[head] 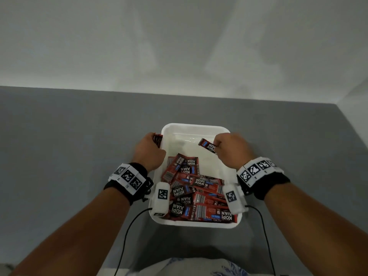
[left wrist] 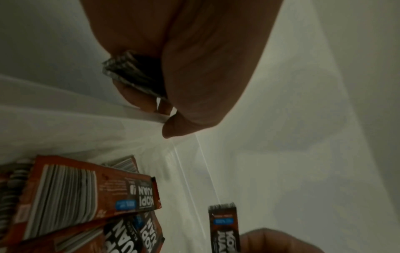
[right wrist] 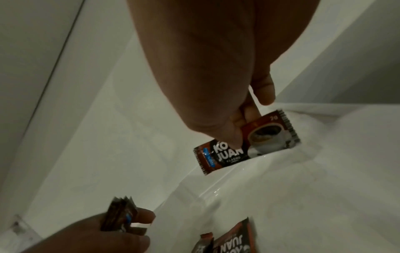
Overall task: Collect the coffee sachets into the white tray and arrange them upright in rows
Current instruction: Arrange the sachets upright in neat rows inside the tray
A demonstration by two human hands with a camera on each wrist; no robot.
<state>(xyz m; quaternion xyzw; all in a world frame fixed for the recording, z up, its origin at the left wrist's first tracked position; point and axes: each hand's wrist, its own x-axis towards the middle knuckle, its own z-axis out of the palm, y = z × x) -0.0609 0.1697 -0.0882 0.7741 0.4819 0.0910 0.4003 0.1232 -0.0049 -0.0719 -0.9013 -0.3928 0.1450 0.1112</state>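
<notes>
A white tray (head: 199, 127) sits on the grey table in the head view. Its near half holds a loose heap of red and black coffee sachets (head: 199, 194). My left hand (head: 149, 150) grips a small stack of sachets (head: 157, 139) at the tray's far left wall; the stack's edges (left wrist: 129, 71) show between fingers and palm. My right hand (head: 229, 150) pinches a single sachet (head: 208, 146) over the tray's bare far half. That sachet (right wrist: 246, 143) is held between thumb and fingers, tilted, print facing the right wrist camera.
The grey table (head: 69, 146) runs wide on both sides of the tray and ends at a pale wall (head: 179, 46) behind. Wrist bands with black-and-white markers and their cables (head: 127, 232) hang near the tray's front corners.
</notes>
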